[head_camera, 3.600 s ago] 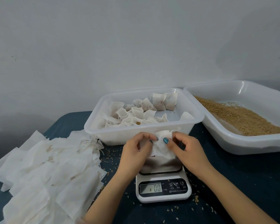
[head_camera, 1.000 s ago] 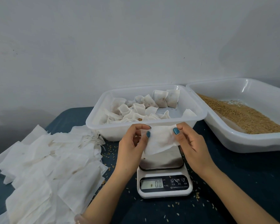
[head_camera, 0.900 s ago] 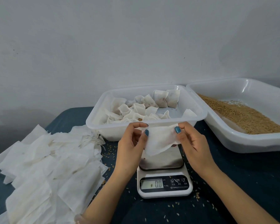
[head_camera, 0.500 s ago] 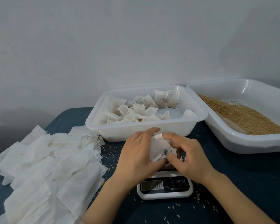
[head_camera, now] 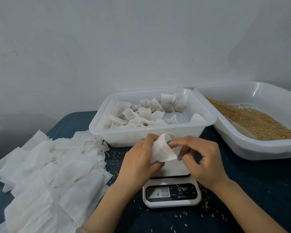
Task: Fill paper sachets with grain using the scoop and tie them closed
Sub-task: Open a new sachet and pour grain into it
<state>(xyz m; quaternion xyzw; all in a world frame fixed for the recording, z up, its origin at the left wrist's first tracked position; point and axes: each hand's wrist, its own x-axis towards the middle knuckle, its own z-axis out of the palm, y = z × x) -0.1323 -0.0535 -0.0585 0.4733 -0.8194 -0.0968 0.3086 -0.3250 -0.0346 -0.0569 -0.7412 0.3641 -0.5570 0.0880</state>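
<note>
Held just above scale (head_camera: 172, 201) reading 0.0 — sachet (head_camera: 161, 151) gripped in curled left hand (head_camera: 138, 159), top edge pinched by right hand (head_camera: 207, 163).

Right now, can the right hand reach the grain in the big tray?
Probably yes. The grain lies in the open tray close beside the right hand, nothing between them. But that hand pinches the sachet with the left hand, so it must let go first.
</note>
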